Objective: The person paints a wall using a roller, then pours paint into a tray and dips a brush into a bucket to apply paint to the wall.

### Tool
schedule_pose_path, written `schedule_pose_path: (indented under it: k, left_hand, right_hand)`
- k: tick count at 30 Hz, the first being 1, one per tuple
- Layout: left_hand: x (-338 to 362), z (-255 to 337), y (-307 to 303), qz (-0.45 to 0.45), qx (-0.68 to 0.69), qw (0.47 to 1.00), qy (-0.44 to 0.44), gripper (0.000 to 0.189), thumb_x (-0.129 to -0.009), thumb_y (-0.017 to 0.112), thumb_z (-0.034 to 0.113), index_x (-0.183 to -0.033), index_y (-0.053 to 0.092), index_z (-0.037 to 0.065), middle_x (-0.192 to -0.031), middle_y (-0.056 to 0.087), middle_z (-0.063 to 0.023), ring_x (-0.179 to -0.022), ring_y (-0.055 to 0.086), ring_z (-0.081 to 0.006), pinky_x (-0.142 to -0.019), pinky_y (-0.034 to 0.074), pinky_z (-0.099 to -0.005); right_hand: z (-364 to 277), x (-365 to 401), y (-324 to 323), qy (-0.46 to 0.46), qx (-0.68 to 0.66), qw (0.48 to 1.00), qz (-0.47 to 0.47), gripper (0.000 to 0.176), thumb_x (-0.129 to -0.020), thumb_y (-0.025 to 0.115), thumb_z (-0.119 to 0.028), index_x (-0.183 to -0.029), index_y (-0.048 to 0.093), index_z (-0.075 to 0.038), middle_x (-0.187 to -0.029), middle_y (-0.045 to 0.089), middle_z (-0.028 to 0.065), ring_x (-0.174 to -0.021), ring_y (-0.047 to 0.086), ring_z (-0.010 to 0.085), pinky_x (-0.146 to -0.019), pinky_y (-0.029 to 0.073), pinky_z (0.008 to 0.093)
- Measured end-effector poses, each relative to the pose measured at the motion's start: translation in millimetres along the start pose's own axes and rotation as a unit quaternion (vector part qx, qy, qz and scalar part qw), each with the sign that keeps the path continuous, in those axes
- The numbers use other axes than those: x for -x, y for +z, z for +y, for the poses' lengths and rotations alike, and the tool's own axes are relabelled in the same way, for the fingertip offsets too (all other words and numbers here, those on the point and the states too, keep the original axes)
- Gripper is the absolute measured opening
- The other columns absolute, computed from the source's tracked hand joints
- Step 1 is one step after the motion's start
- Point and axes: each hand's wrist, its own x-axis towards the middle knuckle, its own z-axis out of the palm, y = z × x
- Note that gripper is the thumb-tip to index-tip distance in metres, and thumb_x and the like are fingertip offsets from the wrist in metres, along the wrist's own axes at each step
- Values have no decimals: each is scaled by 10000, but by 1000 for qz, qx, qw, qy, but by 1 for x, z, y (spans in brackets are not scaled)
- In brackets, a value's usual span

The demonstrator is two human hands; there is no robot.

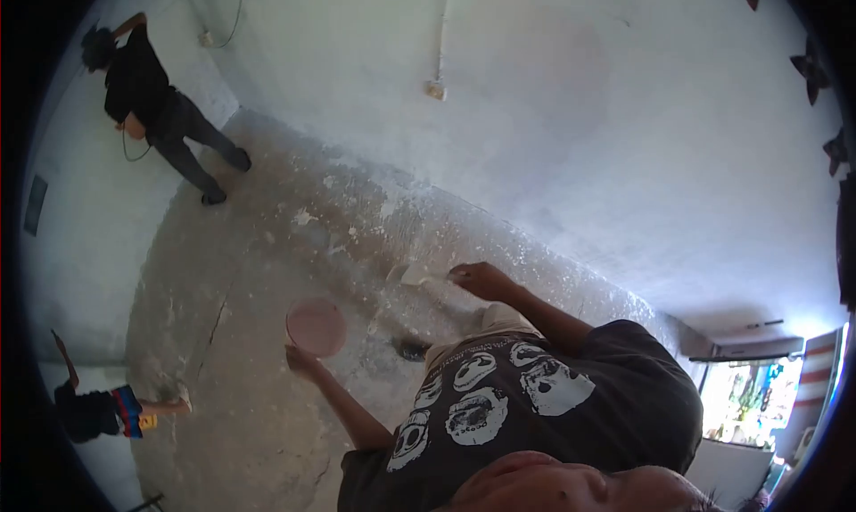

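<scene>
the left hand [305,361] clasps a round pink container [316,326] by its near edge; the right hand [481,281] is clenched on a pale flat-headed tool [415,274] jutting left.

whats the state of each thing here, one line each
Round pink dish: held in left hand, contents unclear
Flat off-white tool: held in right hand
Rough grey floor: cracked, white-spattered
Dark T-shirt with white prints: worn
Cream wall box: mounted
Bright rectangular window: open or shut unclear

Head-worn fisheye view, tilted, facing forward and down: wearer's shirt [624,378] close, floor [245,378] farther.
</scene>
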Motion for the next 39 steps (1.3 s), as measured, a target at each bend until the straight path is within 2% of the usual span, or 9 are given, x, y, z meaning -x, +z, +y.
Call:
schedule_pose_path:
  k: [7, 10, 13, 18, 20, 24, 29, 36, 39]
  left_hand:
    - [30, -86, 2, 62, -46, 997, -24, 534, -980, 367, 380, -886, 637, -72, -879, 661, -199, -733, 623, -293, -636, 472, -404]
    - [83, -62, -2, 43, 204, 946, -249, 534, -971, 374, 428, -706, 579, 12, -648, 551, -80, -560, 512, -191, -510, 404, -338]
    - [135, -66, 5, 9, 186, 955, -229, 510, -955, 391, 470, -611, 467, 100, -558, 390, 4, -484, 379, -132, -446, 304, -287]
    - [218, -26, 36, 34, 192, 941, -278, 520, -930, 419, 495, -568, 393, 122, -513, 340, 17, -451, 334, -107, -424, 243, -266]
    - [238, -18, 41, 9, 229, 936, -268, 512, -927, 423, 496, -581, 406, 119, -521, 335, 22, -450, 323, -104, -425, 232, -262]
    - [286, 14, 55, -13, 276, 921, -274, 461, -925, 434, 481, -649, 455, 113, -556, 346, 35, -466, 314, -89, -441, 219, -252]
    - [318, 17, 71, -10, 294, 918, -267, 422, -936, 425, 469, -707, 481, 120, -608, 417, 34, -511, 351, -81, -469, 240, -244]
    - [334, 27, 69, 1, 266, 928, -260, 437, -956, 403, 461, -685, 459, 123, -583, 388, 42, -500, 328, -83, -476, 247, -241]
    - [336, 16, 61, -8, 308, 916, -257, 443, -960, 400, 456, -657, 425, 134, -577, 355, 47, -489, 306, -80, -464, 224, -240]
  right_hand:
    - [77, 8, -117, 54, -98, 935, 338, 357, -915, 565, -317, -1139, 601, -42, -869, 664, 189, -810, 649, 280, -729, 484, 373]
    - [126, 22, -165, 149, -222, 921, 283, 320, -937, 527, -294, -1050, 610, -5, -780, 640, 167, -727, 625, 219, -653, 485, 367]
    - [223, 26, -180, 171, -342, 884, 269, 319, -914, 541, -305, -964, 589, 7, -763, 629, 179, -726, 636, 243, -639, 493, 387]
    - [409, 61, -145, 305, -99, 869, 377, 453, -848, 576, -390, -953, 550, 50, -848, 621, 299, -844, 588, 482, -727, 481, 491]
    - [447, 69, -114, 314, -70, 861, 394, 428, -867, 567, -392, -899, 537, 33, -778, 608, 251, -715, 606, 394, -605, 477, 453]
    - [426, 84, -102, 361, -429, 771, 302, 352, -950, 460, -431, -827, 452, -101, -603, 405, -12, -442, 420, 111, -373, 373, 285]
    - [335, 66, -124, 247, -644, 670, 273, 342, -974, 414, -412, -804, 409, -116, -603, 383, -10, -435, 384, 104, -371, 331, 280]
    - [333, -18, -117, 243, -524, 759, 300, 352, -980, 417, -410, -828, 416, -92, -608, 411, 5, -441, 410, 110, -383, 351, 295]
    - [327, -47, -118, 167, -225, 862, 422, 338, -982, 434, -376, -852, 432, -64, -623, 459, 27, -452, 448, 110, -389, 374, 296]
